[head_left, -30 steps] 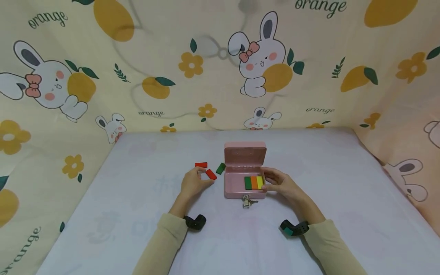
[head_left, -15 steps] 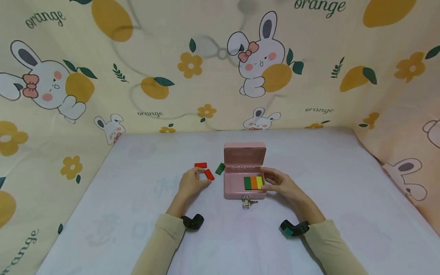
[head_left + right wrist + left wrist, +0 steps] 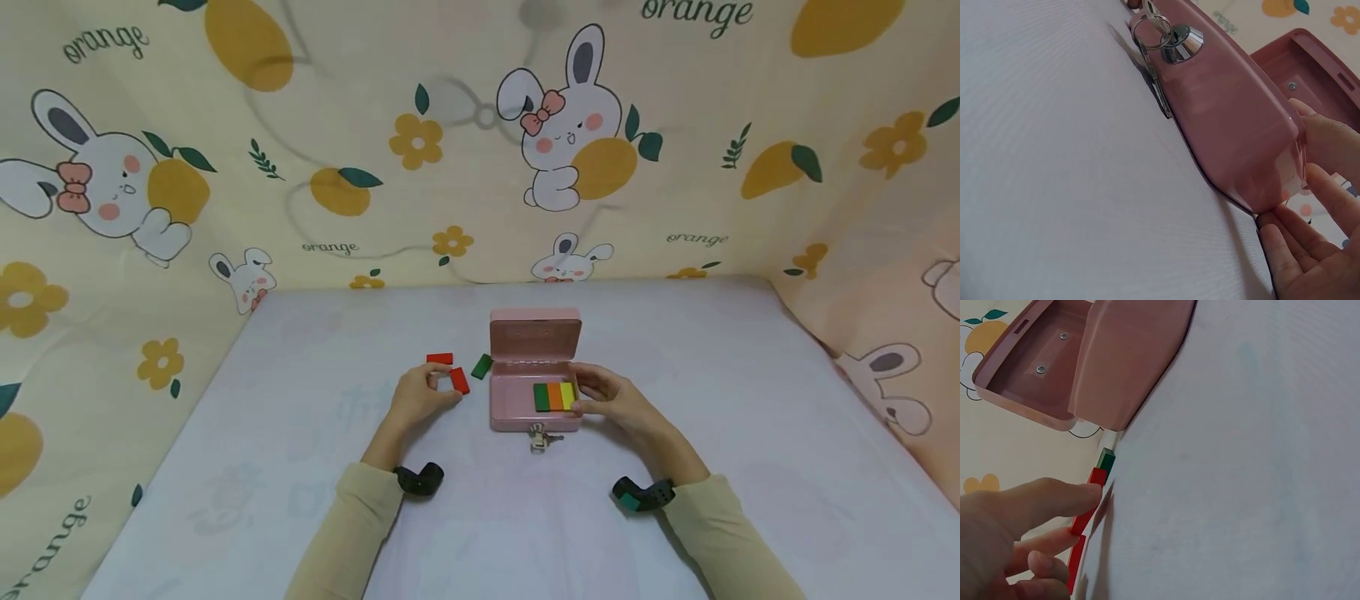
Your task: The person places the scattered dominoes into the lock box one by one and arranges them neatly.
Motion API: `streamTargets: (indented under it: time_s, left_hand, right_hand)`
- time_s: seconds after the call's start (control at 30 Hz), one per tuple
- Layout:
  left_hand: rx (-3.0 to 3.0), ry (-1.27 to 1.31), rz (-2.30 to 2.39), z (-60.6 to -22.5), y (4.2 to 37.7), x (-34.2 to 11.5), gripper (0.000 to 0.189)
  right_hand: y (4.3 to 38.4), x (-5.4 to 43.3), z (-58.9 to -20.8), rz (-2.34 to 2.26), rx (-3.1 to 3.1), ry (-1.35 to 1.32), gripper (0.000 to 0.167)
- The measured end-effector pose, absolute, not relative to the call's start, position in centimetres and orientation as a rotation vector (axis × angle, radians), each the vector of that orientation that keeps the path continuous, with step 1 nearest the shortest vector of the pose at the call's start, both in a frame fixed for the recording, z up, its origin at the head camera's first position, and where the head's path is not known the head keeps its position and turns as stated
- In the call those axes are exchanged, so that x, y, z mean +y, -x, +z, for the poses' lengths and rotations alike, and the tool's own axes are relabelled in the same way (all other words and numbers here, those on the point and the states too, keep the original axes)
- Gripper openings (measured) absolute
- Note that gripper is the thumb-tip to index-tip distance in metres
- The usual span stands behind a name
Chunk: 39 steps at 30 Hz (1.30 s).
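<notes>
A small pink metal cash box (image 3: 513, 408) stands with its lid raised. Inside, against its right end, a green block (image 3: 542, 397), an orange block (image 3: 555, 397) and a yellow block (image 3: 567, 396) lie side by side. My left hand (image 3: 416, 398) pinches a red block (image 3: 1088, 506) between thumb and forefinger, left of the box; a shadow falls beside it on the cloth. My right hand (image 3: 618, 400) grips the box's right end, the thumb near the yellow block and several fingers against the outer wall (image 3: 1282, 178).
Another red block (image 3: 439, 358) lies behind the left fingertips, and a loose green block (image 3: 482, 367) rests by the box's back left corner. Keys on a ring (image 3: 1154, 34) hang from the front lock (image 3: 1182, 45). White cloth (image 3: 480, 517) covers the table, with a printed backdrop behind.
The pinched red block has turned a little in my left fingers, which have shifted slightly left, away from the box. My right hand keeps its hold on the box.
</notes>
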State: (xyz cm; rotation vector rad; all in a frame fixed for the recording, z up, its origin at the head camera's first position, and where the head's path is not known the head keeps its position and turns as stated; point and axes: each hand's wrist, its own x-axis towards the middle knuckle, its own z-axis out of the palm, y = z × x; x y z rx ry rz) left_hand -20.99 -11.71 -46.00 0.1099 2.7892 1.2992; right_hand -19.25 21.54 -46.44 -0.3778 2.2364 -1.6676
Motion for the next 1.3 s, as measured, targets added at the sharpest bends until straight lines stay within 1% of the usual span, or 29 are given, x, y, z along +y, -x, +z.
streamTargets:
  time_s: [0.4,0.6,0.97,1.3]
  left_hand:
    - [2.731,-0.167,1.302,-45.5,20.9,-11.2,0.044]
    - [2.698,-0.189,1.324,-45.2,20.5,-10.9,0.044]
    - [2.722,-0.255,1.339,-44.3,19.9,-10.4,0.046]
    - [2.718,-0.275,1.339,-43.5,19.5,-10.0,0.045]
  right_hand:
    - [19.5,21.7,-47.0,-1.689,2.223,0.334,0.067]
    - [19.5,21.7,-46.9,-1.677,2.23,0.373,0.067]
    - [19.5,21.6,-46.8,-1.671,2.225,0.317,0.069]
    - [19.5,21.7,-46.8,-1.673,2.229,0.382,0.068]
